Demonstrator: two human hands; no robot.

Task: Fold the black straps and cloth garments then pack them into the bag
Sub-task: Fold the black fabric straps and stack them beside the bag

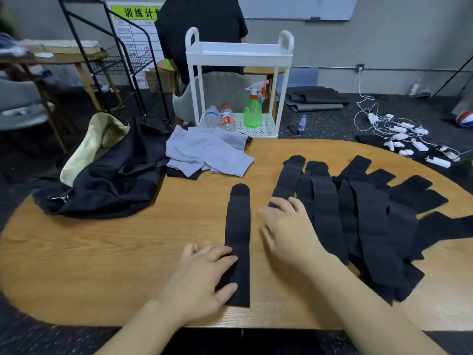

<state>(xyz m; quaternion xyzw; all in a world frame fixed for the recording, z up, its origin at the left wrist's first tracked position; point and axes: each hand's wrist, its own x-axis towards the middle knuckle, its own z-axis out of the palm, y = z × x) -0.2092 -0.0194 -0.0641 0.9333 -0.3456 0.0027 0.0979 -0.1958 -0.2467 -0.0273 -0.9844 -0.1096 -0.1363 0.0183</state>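
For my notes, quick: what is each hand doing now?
Left hand: open, fingers resting on the single strap.
Right hand: open, blurred, holding nothing, beside the strap pile.

A single black strap (pixel 238 242) lies lengthwise on the wooden table (pixel 102 252). The left hand (pixel 202 280) presses its near end with fingers extended. The right hand (pixel 289 226), blurred, lies open beside the strap pile (pixel 358 221). The bag (pixel 110 170) sits far left, next to grey garments (pixel 207 152).

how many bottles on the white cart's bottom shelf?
3: two clear water bottles side by side at left, green spray bottle to their right. More may hide behind them.
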